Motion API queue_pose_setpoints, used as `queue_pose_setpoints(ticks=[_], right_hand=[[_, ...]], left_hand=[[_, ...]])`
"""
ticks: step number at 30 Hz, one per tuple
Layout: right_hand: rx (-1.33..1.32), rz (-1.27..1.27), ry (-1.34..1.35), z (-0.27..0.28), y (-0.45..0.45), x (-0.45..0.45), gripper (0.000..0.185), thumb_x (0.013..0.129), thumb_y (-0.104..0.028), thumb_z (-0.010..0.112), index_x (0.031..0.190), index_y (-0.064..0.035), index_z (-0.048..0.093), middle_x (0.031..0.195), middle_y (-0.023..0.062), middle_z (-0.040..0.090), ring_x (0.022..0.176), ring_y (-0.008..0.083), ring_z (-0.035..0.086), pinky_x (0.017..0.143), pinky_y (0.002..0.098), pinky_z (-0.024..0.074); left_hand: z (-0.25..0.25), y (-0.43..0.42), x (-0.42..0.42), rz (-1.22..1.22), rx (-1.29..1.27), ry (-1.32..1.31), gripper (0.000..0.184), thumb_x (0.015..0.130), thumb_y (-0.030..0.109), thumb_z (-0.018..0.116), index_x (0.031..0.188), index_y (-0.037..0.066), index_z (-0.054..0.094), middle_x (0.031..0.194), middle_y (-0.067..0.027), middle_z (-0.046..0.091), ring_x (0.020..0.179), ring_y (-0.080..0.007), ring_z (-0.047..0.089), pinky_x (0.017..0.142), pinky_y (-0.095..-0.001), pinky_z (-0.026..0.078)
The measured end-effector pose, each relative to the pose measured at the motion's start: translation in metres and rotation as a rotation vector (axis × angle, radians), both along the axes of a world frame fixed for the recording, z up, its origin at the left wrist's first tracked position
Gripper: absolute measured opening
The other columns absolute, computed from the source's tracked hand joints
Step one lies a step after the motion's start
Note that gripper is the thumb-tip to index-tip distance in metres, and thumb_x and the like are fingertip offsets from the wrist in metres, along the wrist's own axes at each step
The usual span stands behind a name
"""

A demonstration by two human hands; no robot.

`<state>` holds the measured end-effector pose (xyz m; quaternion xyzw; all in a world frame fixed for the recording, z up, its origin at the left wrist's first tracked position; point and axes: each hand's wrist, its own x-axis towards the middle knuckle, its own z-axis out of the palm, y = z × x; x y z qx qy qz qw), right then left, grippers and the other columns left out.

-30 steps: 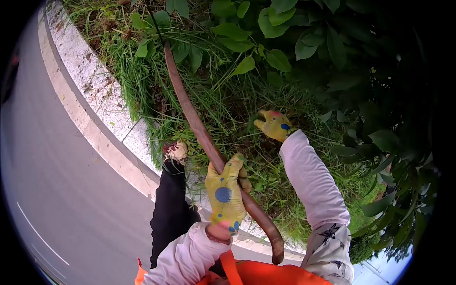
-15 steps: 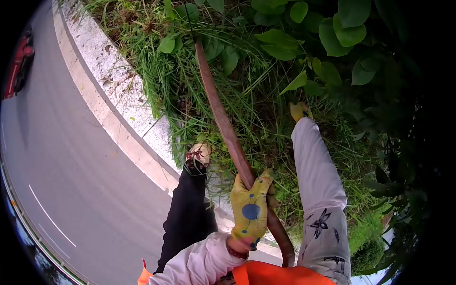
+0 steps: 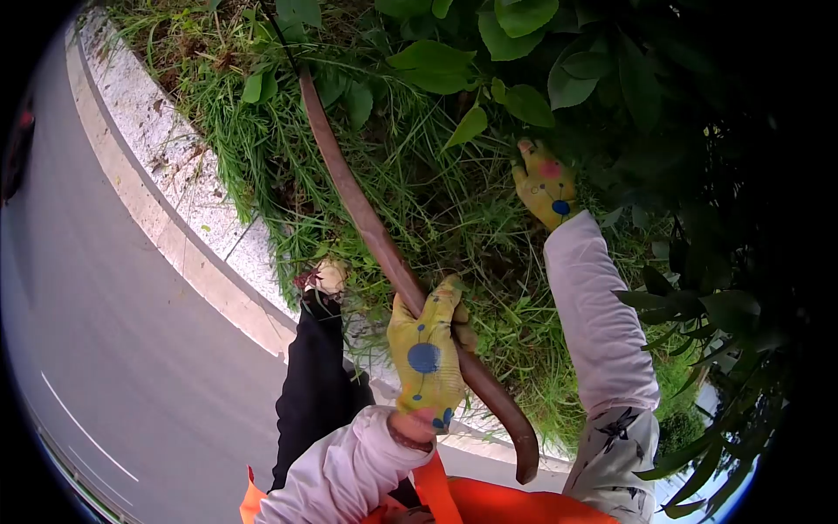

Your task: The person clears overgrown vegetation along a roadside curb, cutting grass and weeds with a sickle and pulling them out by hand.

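Observation:
My left hand point(image 3: 428, 349), in a yellow glove with blue dots, is wrapped round the long, curved wooden handle of a tool point(image 3: 358, 201). The handle slants from upper left to lower right, and its bent butt end hangs near my orange vest point(image 3: 515, 502). A thin dark part continues from the far end; the tool's head is out of view. My right hand point(image 3: 548, 185), gloved alike, is held over the grass point(image 3: 436, 192) at the edge of the leafy shrub point(image 3: 515, 26). Its fingers look apart and nothing shows in them, though leaf shadow covers part.
A pale concrete kerb point(image 3: 157, 113) runs along the left of the grass. Beyond it lies the road point(image 3: 148, 323), with a dark vehicle point(image 3: 19, 157) at the far left edge. My shoe point(image 3: 327, 277) stands at the grass edge. Dark leafy branches point(image 3: 698, 323) hang at the right.
My right hand has lifted from low in the grass, showing more of its back. My left hand and the handle shifted left in view, the handle tilting more. The red vehicle has nearly left view.

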<state>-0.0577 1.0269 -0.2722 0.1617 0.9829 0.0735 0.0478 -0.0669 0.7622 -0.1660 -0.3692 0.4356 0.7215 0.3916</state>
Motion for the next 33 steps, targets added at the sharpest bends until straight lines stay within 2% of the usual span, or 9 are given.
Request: queue_pose_setpoints(ticks=[3,8,13,14,17,20,23,28,33], right_hand=[[0.915,0.485,-0.024,-0.049,0.139,0.007,0.044,0.081,-0.019,0.058,0.124,-0.0095,0.056,0.093,0.0156,0.064,0.081,0.0289,0.063,0.069,0.0435,0.0526],[-0.04,-0.566,-0.311,-0.105,0.103,0.06,0.046,0.083,-0.025,0.059,0.125,-0.0069,0.055,0.096,0.0161,0.066,0.082,0.0303,0.065,0.075,0.0447,0.0515],[-0.629,-1.274,0.221,-0.139,0.031,0.093,0.05,0.085,-0.031,0.06,0.127,-0.0043,0.053,0.099,0.0166,0.069,0.084,0.0317,0.067,0.081,0.0459,0.0505],[-0.684,-1.295,0.231,-0.144,0.021,0.093,0.051,0.086,-0.032,0.06,0.127,-0.0038,0.053,0.099,0.0168,0.069,0.084,0.0319,0.067,0.082,0.0461,0.0503],[-0.035,-0.471,-0.413,-0.211,0.014,0.107,0.044,0.083,-0.023,0.063,0.121,-0.0035,0.055,0.096,0.0103,0.07,0.088,0.0264,0.068,0.08,0.0396,0.0515],[-1.057,-1.575,0.629,-0.18,-0.023,0.07,0.032,0.086,-0.026,0.058,0.109,-0.0041,0.06,0.091,0.0088,0.068,0.081,0.0263,0.066,0.071,0.0388,0.0509],[-1.373,-1.569,0.813,-0.119,-0.088,0.059,0.03,0.088,-0.03,0.056,0.102,-0.0045,0.064,0.089,0.0086,0.067,0.075,0.0252,0.064,0.064,0.0383,0.0498],[-0.988,-1.494,0.814,-0.068,-0.173,0.157,0.034,0.086,-0.035,0.062,0.098,-0.0035,0.065,0.085,0.0052,0.068,0.066,0.0167,0.063,0.054,0.032,0.0481],[-0.991,-1.504,1.031,0.107,-0.167,0.228,0.036,0.089,-0.039,0.06,0.094,-0.0038,0.066,0.08,0.0028,0.068,0.057,0.0116,0.061,0.04,0.0247,0.0417]], left_hand=[[-0.002,0.0,0.003,-0.04,-0.045,0.003,0.015,0.088,0.014,0.063,0.096,0.006,0.054,0.066,-0.0012,0.053,0.045,-0.01,0.048,0.041,-0.0232,0.041],[-0.004,-0.004,-0.003,-0.057,-0.079,-0.051,0.016,0.088,0.015,0.065,0.096,0.006,0.055,0.066,-0.0009,0.053,0.045,-0.0091,0.048,0.041,-0.0222,0.04],[0.001,-0.008,-0.009,-0.071,-0.06,-0.081,0.02,0.086,0.017,0.067,0.097,0.005,0.055,0.066,-0.0007,0.054,0.046,-0.0087,0.048,0.041,-0.0222,0.041],[0.002,-0.009,-0.007,-0.065,-0.048,-0.084,0.02,0.086,0.017,0.067,0.097,0.005,0.055,0.066,-0.0008,0.054,0.046,-0.0088,0.049,0.041,-0.0223,0.041],[0.001,-0.016,0.004,-0.074,-0.057,-0.012,0.019,0.086,0.016,0.067,0.097,0.004,0.055,0.066,-0.001,0.053,0.046,-0.009,0.049,0.041,-0.0226,0.041],[-0.003,-0.027,0.013,-0.065,-0.018,-0.027,0.018,0.086,0.014,0.066,0.097,0.004,0.055,0.067,-0.0013,0.054,0.046,-0.0092,0.048,0.041,-0.0227,0.041],[-0.007,-0.036,0.018,-0.059,0.005,-0.011,0.017,0.086,0.013,0.066,0.097,0.004,0.055,0.067,-0.0012,0.054,0.046,-0.0094,0.048,0.041,-0.0227,0.04],[-0.001,-0.044,0.018,-0.03,0.052,0.02,0.019,0.088,0.014,0.063,0.103,0.005,0.056,0.068,0.0002,0.052,0.048,-0.0093,0.049,0.042,-0.0226,0.041],[0.015,-0.061,0.006,0.038,0.027,0.116,0.016,0.086,0.016,0.064,0.098,0.01,0.055,0.07,0.0028,0.052,0.052,-0.0065,0.046,0.048,-0.0223,0.038]])
